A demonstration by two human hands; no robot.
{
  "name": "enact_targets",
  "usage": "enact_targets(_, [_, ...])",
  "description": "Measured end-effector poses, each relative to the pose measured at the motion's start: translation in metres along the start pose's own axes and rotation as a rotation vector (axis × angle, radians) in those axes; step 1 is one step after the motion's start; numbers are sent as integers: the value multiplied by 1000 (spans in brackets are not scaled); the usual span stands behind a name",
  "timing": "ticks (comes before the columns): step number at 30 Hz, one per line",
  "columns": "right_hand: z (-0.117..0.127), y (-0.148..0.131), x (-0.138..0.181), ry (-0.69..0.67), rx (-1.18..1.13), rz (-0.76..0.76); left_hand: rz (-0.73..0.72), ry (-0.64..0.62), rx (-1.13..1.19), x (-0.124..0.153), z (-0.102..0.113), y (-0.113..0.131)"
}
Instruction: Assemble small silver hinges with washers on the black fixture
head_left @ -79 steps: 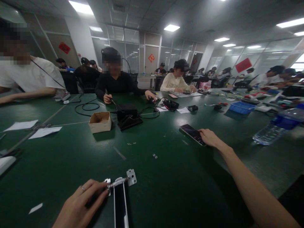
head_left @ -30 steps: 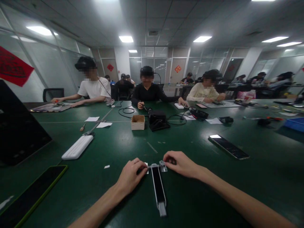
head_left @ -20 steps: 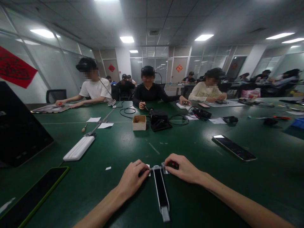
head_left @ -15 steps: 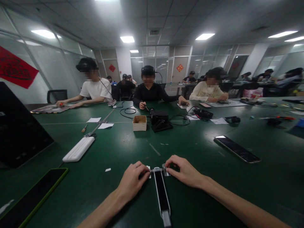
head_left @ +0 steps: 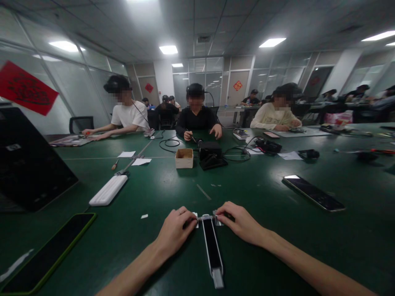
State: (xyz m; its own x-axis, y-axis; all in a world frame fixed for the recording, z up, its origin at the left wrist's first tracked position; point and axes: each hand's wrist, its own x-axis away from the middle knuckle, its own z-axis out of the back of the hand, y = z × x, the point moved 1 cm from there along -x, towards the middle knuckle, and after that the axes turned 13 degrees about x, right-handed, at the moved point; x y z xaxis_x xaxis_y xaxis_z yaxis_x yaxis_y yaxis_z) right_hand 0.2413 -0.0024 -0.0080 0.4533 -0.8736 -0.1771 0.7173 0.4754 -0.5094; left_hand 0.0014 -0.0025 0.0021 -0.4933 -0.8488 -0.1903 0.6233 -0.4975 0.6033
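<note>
A long narrow device (head_left: 212, 248) with a black face and a pale frame lies on the table in front of me, its silver end (head_left: 218, 278) toward me. A thin metal rod (head_left: 206, 217) crosses its far end. My left hand (head_left: 176, 227) is closed in a pinch at the rod's left end, on a small shiny metal bracket (head_left: 196, 220). On the other side, my right hand (head_left: 237, 218) pinches a similar metal bracket (head_left: 219, 222). My fingertips partly hide both brackets.
A green-edged phone (head_left: 51, 250) and a white power strip (head_left: 108, 190) lie left. Another phone (head_left: 313, 192) lies right. Ahead stand a small cardboard box (head_left: 184, 159) and a black device (head_left: 212, 154) with cables. Several people sit around the green table (head_left: 154, 191).
The view has shifted slightly, moving the scene rightward. Both hands keep their pinch, and the brackets sit a little closer to the device. A person opposite has drawn one hand back from a small box.
</note>
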Motion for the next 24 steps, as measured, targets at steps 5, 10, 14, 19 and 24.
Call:
enact_targets(5, [-2,0,0,11,14,36,10,5,3,1,-1,0])
enact_targets(10, [-1,-4,0,15,25,31,17,1,7,1,-1,-1])
enact_targets(14, [-1,-5,1,1,23,-3,26,-7,12,2,0,0])
enact_targets(19, [1,-6,2,17,5,-40,15,-1,14,2,0,2])
enact_targets(24, [2,-8,2,34,4,-21,10,-5,1,1,2,4])
